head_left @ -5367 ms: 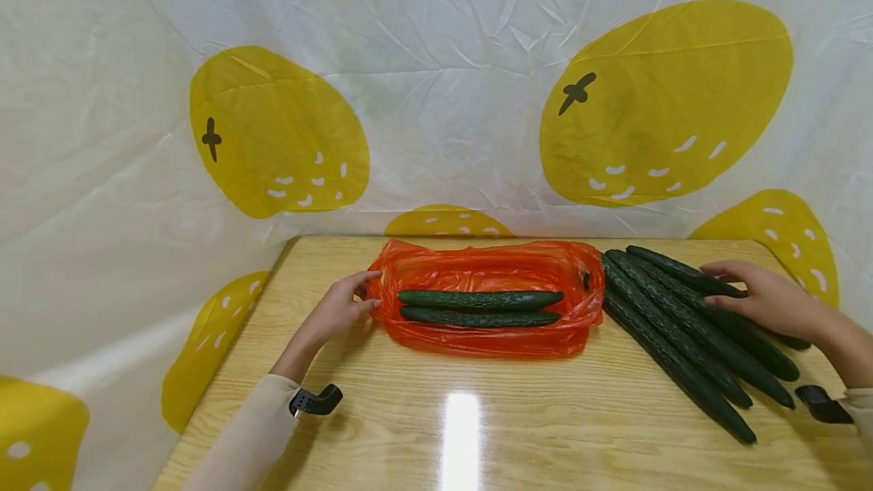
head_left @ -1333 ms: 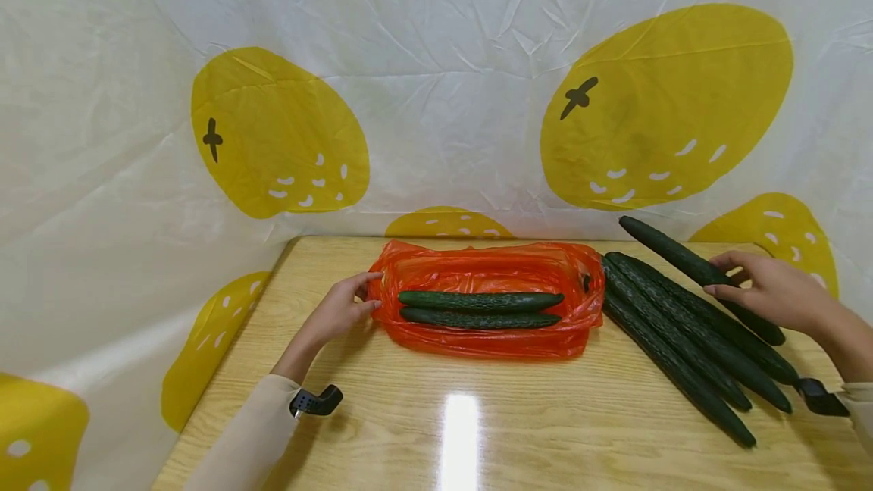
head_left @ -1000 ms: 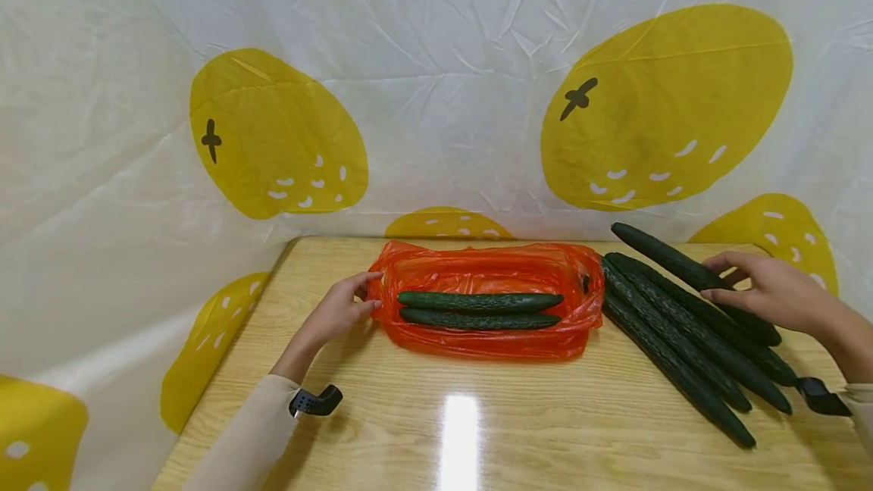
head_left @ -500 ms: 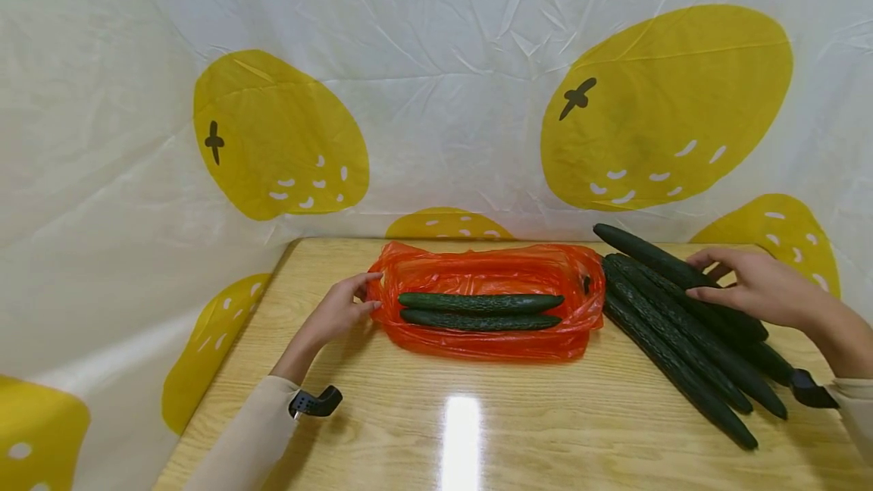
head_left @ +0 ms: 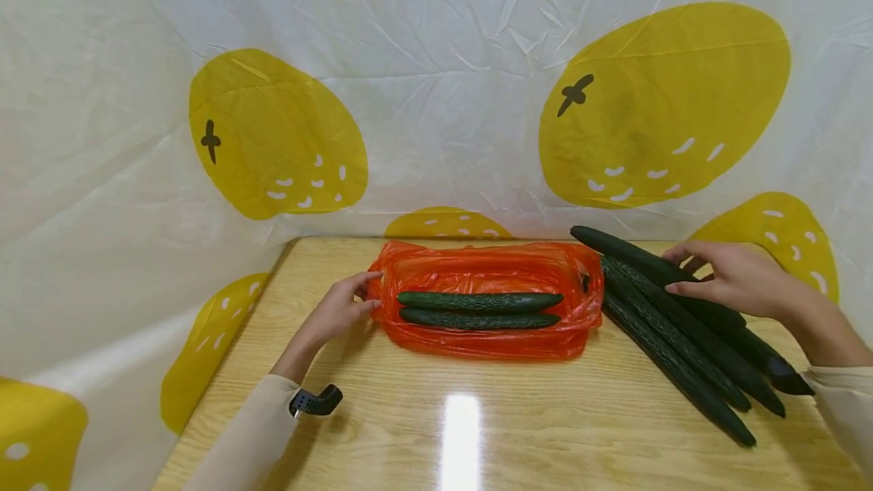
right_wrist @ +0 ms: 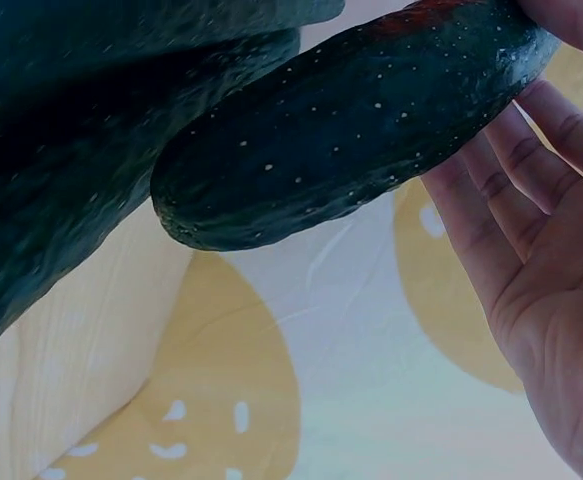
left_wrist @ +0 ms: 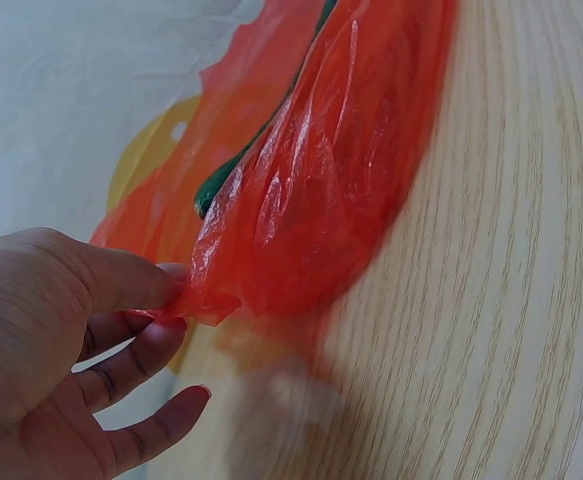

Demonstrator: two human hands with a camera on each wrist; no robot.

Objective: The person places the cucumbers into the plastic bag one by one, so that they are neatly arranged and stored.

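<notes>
My left hand pinches the left edge of a red plastic bag; the left wrist view shows its thin film between thumb and fingers. Inside the bag's mouth two cucumbers lie side by side. My right hand grips another cucumber near its middle, thumb on the near side and fingers on the far side. This cucumber slants over the pile, its far tip above the bag's right back corner. In the right wrist view the near end of the held cucumber shows.
Several more cucumbers lie fanned out on the wooden table, right of the bag. A white cloth printed with yellow fruit hangs behind the table and at its left side.
My right hand took the rearmost cucumber of the pile, lifted it and moved it left, over the other cucumbers toward the bag. My left hand has kept its hold on the bag.
</notes>
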